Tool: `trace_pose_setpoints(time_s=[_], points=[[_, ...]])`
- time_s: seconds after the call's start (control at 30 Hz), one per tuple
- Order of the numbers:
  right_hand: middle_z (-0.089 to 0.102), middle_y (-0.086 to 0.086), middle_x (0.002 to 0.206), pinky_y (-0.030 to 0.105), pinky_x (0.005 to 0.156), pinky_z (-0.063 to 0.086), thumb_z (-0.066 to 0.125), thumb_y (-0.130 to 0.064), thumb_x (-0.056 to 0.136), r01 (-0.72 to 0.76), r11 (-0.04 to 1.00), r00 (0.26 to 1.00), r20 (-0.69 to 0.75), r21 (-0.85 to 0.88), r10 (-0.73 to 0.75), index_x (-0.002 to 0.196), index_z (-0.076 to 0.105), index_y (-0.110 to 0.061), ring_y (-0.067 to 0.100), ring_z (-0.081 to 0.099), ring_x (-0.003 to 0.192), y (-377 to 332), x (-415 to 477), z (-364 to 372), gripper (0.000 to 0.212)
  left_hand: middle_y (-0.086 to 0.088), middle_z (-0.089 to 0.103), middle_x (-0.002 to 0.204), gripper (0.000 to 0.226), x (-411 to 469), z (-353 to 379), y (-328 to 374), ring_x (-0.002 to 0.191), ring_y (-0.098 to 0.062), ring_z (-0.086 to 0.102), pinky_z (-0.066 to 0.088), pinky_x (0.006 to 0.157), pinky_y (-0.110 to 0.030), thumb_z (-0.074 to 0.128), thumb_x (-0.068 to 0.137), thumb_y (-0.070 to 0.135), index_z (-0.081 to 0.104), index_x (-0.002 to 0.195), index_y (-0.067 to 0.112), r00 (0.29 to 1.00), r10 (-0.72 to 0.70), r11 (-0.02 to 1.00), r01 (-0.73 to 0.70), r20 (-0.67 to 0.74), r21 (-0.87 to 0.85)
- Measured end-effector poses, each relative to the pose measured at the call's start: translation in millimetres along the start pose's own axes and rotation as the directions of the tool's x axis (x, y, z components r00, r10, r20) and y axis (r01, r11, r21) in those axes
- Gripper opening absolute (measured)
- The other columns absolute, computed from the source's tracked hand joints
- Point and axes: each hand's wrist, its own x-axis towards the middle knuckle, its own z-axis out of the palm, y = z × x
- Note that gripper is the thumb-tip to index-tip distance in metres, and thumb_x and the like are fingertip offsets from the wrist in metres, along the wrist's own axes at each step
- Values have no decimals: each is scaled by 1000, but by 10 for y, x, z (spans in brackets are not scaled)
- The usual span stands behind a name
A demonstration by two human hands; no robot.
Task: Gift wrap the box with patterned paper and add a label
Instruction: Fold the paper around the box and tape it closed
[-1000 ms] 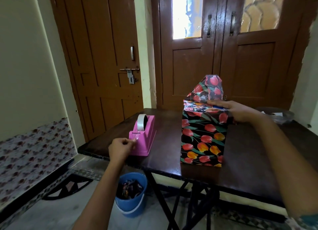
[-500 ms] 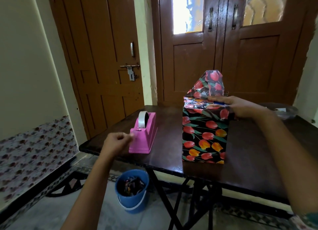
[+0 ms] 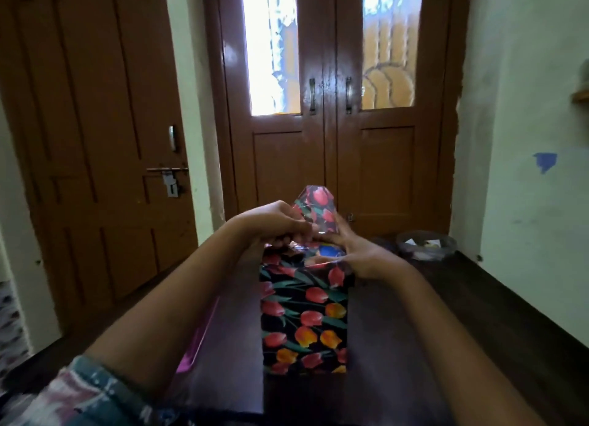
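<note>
A: The black tulip-papered box stands upright on the dark wooden worktop. The right hand presses its top folds flat-fingered, and the left hand curls by the raised paper flap, hold unclear.
B: Easing pressure could spring the folds open.

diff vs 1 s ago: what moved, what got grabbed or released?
The left hand left the pink tape dispenser and went up to the top of the box, fingers curled at the upright paper flap; whether it carries tape is unclear. Unchanged: right hand presses the folded paper on top, box upright on the table.
</note>
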Motion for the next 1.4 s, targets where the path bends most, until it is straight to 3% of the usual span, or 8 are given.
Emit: trace_pose_setpoints(time_s=[0.37, 0.53, 0.63, 0.87, 1.03, 1.13, 1.23, 1.4], points=[[38, -7, 142, 10, 92, 28, 62, -17, 85, -10, 998, 1000, 19, -61, 11, 143, -22, -23, 2, 35, 120, -18, 20, 4, 102, 4, 51, 60, 23, 202, 0, 186, 50, -7, 44, 35, 48, -17, 61, 88, 31, 59, 69, 18, 961, -163, 922, 67, 225, 382], [46, 11, 139, 44, 103, 41, 65, -20, 85, -14, 993, 1000, -22, -121, 11, 143, -20, -34, 27, 50, 121, 66, 111, 34, 104, 3, 49, 57, 33, 391, 51, 391, 43, -9, 39, 32, 42, -18, 51, 91, 43, 56, 72, 18, 884, -414, 671, 137, 216, 729], [44, 6, 140, 34, 103, 39, 61, -16, 87, -9, 991, 999, -36, -136, 4, 144, -19, -31, 21, 48, 122, 59, 96, 19, 99, 7, 56, 54, 37, 432, 96, 450, 45, -4, 49, 40, 51, -17, 48, 91, 49, 60, 85, 15, 873, -469, 536, 163, 132, 828], [36, -1, 147, 33, 103, 38, 57, -6, 88, -7, 996, 1000, 3, -88, 7, 146, -15, -27, 19, 45, 127, 38, 103, 39, 95, -4, 62, 103, 52, 220, -21, 84, 95, -26, 61, 47, 69, -22, 47, 93, 42, 53, 123, 0, 909, -412, 670, 260, 57, 695], [34, 2, 148, 36, 110, 33, 61, -5, 85, -29, 998, 1000, 3, -48, 29, 146, -15, -25, 18, 36, 134, 52, 95, 6, 99, -6, 56, 99, 27, 66, -239, -23, 69, -11, 47, 37, 56, -20, 65, 85, 22, 53, 105, 8, 974, -221, 834, 211, -43, 510], [36, 3, 147, 35, 110, 33, 60, -5, 86, -19, 999, 1000, -9, -44, 19, 146, -13, -25, 18, 38, 132, 31, 59, 26, 97, -1, 53, 92, 22, 32, -168, 3, 75, -11, 49, 42, 62, -22, 69, 80, 27, 52, 90, 17, 989, -103, 970, 123, -104, 211], [38, 3, 145, 38, 109, 34, 57, -5, 87, -20, 997, 1000, -5, -69, 19, 147, -10, -26, 19, 42, 128, 1, 72, 40, 92, -2, 57, 91, 31, 140, 75, -112, 74, -10, 53, 44, 63, -21, 67, 80, 41, 54, 92, 17, 986, -136, 956, 157, -97, 248], [28, 1, 151, 15, 102, 27, 55, -4, 89, -43, 987, 998, 44, -157, 50, 146, -18, -21, 17, 28, 138, -39, 51, 13, 94, -4, 58, 82, 23, 199, 100, -382, 69, -13, 53, 46, 65, -27, 63, 86, 33, 55, 82, 12, 857, -52, 949, 202, -512, 243]])
